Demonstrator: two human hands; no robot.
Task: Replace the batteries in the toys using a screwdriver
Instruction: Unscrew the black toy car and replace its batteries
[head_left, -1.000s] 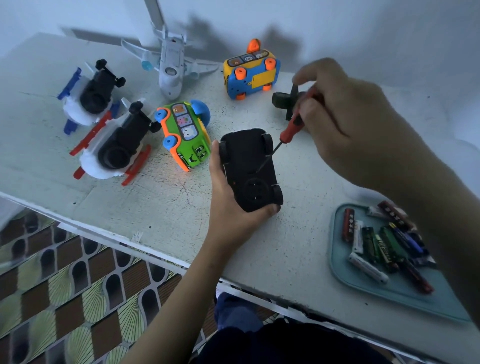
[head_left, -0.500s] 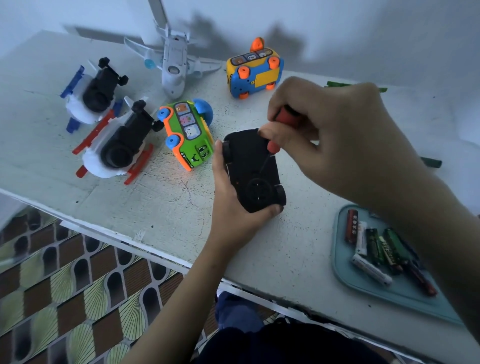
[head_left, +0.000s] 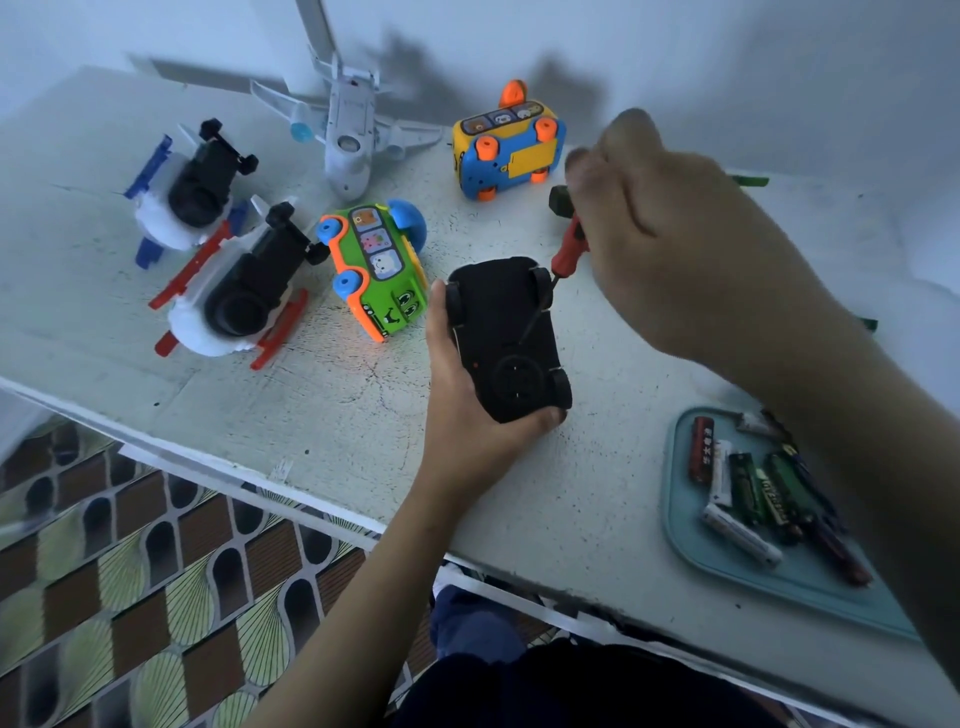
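Black toy car (head_left: 506, 338), underside up, sits gripped in the left hand (head_left: 467, 431). The right hand (head_left: 675, 249) grasps the red screwdriver (head_left: 569, 249), its tip on the car's belly. Right of the car, a teal tray (head_left: 685, 540) holds batteries (head_left: 748, 488).

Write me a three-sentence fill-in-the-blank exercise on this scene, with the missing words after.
The left hand holds a car of ____ colour, wheels up.
The right hand grips a screwdriver with a ____ handle.
The tray of batteries lies nearest the ____ arm.
Missing words: black; red; right.
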